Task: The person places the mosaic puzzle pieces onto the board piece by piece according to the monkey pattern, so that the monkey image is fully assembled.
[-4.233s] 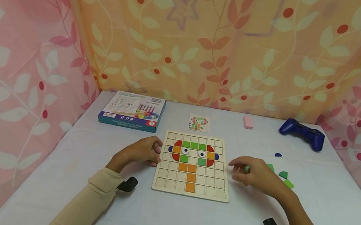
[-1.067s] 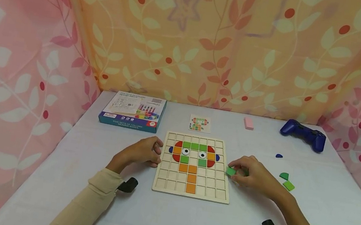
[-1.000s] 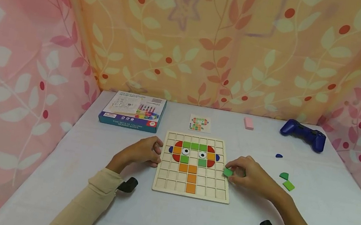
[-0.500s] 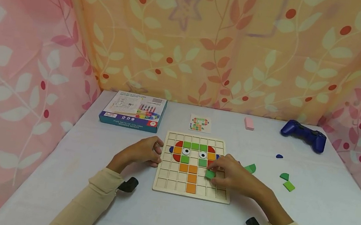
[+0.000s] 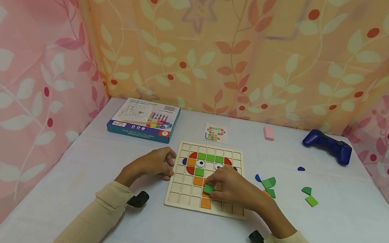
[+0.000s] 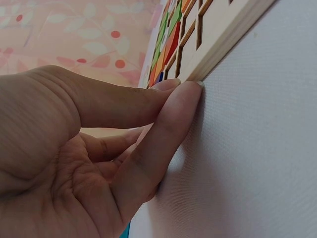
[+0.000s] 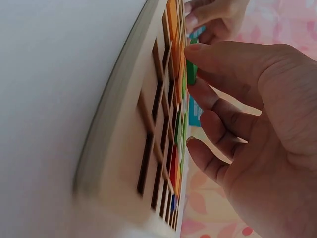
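A wooden grid board [image 5: 229, 201] lies on the table, with red, orange, green and blue pieces and two eye discs set in its cells. My left hand [image 5: 153, 161] holds the board's left edge; in the left wrist view the thumb and a finger meet at the rim. My right hand [image 5: 237, 187] is over the middle of the board, pinching a green square tile [image 5: 209, 188] between thumb and fingers. The right wrist view shows this green tile [image 7: 192, 62] close over the orange column. This hand covers part of the board's right side.
Right of the board lie several loose green pieces [image 5: 267, 183], a blue half-round [image 5: 301, 169] and a lime square [image 5: 311, 201]. Behind it are a pattern card [image 5: 216, 133], a pink block [image 5: 268, 133], a boxed game [image 5: 142, 119] and a blue game controller [image 5: 327, 146].
My right hand picked up a green square tile from the right side and carried it left over the board's middle. Loose pieces formerly behind that hand now show. My left hand stayed put.
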The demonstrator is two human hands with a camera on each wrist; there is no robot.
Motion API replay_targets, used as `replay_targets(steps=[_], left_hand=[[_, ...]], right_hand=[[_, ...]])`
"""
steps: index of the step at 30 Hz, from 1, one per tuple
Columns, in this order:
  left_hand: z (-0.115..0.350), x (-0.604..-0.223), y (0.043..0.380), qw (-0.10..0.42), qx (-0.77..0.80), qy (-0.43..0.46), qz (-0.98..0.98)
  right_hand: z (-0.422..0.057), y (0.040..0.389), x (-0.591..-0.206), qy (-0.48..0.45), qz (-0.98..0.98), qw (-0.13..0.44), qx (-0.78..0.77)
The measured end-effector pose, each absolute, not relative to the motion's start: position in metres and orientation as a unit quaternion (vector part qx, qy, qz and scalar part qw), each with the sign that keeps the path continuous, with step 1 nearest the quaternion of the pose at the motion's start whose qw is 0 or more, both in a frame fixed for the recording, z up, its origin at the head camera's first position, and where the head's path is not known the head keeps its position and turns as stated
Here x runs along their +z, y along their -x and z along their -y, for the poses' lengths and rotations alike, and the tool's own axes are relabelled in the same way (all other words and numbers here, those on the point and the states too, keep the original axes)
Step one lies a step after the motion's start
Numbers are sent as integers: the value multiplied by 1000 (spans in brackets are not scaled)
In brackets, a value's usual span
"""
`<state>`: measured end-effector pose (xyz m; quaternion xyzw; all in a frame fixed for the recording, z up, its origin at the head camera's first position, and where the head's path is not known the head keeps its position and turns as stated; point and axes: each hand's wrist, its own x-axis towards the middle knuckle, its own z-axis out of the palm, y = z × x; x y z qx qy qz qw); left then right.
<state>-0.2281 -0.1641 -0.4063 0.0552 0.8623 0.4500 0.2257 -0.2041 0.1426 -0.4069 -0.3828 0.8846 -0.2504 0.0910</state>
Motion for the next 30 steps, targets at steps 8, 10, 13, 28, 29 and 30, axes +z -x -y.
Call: replay_targets(steps=[8, 10, 13, 28, 29, 30], left_hand=[[164, -406, 229, 228, 450, -55, -862], [164, -406, 229, 230, 451, -55, -861], [164, -406, 230, 232, 455, -56, -858], [165, -406, 230, 231, 454, -58, -858], [165, -406, 230, 231, 454, -58, -858], [165, -405, 230, 231, 454, -59, -858]], right_hand=[[-122, 205, -404, 399, -882, 96, -230], [-118, 204, -403, 403, -881, 100, -227], [-115, 204, -403, 402, -880, 102, -230], [-109, 200, -403, 396, -875, 113, -255], [-109, 200, -403, 394, -874, 116, -258], [-109, 200, -403, 392, -875, 118, -259]])
